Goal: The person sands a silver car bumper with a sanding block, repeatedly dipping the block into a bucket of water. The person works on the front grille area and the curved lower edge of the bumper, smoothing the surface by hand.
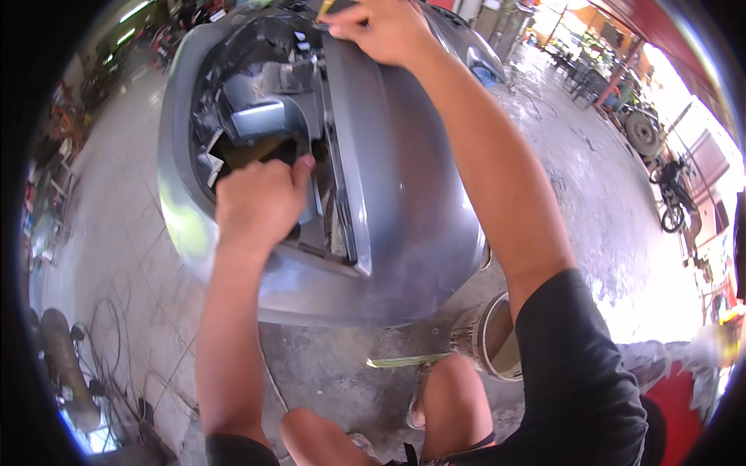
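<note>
A large grey car bumper [420, 202] stands in front of me, with a wide dark opening that shows black and grey plastic parts inside. My left hand [260, 198] is closed at the near left part of this opening, thumb pointing up and to the right. Its fingers curl down out of sight, so what they grip is hidden. At the far end, my right hand [381, 31] pinches a small yellow piece [326, 8] over the opening's right edge. The picture cuts off part of that hand and piece.
A dirty bucket [497, 342] stands on the floor close to the bumper's near right side. Near my feet lies a yellowish strip [408, 361]. Thin cables [116, 342] run over the floor at left. A motorcycle [674, 194] and a loose wheel [642, 133] are off to the right.
</note>
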Demonstrator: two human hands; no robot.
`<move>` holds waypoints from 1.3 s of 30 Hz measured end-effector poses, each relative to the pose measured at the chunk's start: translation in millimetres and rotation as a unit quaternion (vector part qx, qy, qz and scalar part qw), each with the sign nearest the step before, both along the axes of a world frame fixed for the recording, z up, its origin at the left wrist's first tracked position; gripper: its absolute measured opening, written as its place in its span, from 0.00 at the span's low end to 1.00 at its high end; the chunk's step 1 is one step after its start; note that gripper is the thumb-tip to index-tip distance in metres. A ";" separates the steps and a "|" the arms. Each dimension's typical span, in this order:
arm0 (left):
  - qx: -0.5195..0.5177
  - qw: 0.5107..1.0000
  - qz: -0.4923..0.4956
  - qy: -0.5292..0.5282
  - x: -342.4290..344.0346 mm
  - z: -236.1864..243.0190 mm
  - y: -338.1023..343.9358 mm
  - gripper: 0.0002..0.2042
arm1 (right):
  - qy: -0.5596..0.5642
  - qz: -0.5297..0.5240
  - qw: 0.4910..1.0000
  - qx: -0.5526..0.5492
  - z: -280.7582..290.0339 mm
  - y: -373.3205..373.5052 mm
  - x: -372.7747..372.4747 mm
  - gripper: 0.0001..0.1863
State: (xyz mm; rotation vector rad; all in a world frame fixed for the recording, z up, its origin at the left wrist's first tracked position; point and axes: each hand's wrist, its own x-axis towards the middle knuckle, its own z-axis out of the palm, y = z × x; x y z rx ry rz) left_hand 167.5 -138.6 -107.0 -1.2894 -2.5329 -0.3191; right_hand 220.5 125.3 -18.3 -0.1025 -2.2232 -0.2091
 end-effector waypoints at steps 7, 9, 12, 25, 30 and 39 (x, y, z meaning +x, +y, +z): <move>-0.005 0.994 0.078 -0.076 -0.2 3.9 8.5 0.30 | -0.017 0.099 0.995 0.025 -69.7 -100.7 132.4 0.14; 0.009 0.993 0.092 -0.071 8.4 0.2 19.1 0.28 | -0.058 0.146 0.987 0.030 -58.1 -79.2 137.2 0.15; 0.024 0.990 0.135 -0.011 7.8 -9.9 12.5 0.25 | -0.088 0.195 0.977 -0.006 -7.5 -43.5 70.0 0.15; 0.070 0.988 0.133 0.024 3.4 -12.2 6.1 0.19 | -0.102 0.102 0.984 -0.105 20.4 -8.0 -8.4 0.13; 0.105 0.986 0.129 -0.019 10.6 -12.1 30.6 0.19 | -0.160 0.170 0.972 0.013 7.2 -14.0 72.7 0.18; 0.109 0.983 0.140 -0.046 12.3 -16.9 27.2 0.20 | -0.282 -0.005 0.957 0.068 112.1 57.1 -116.2 0.16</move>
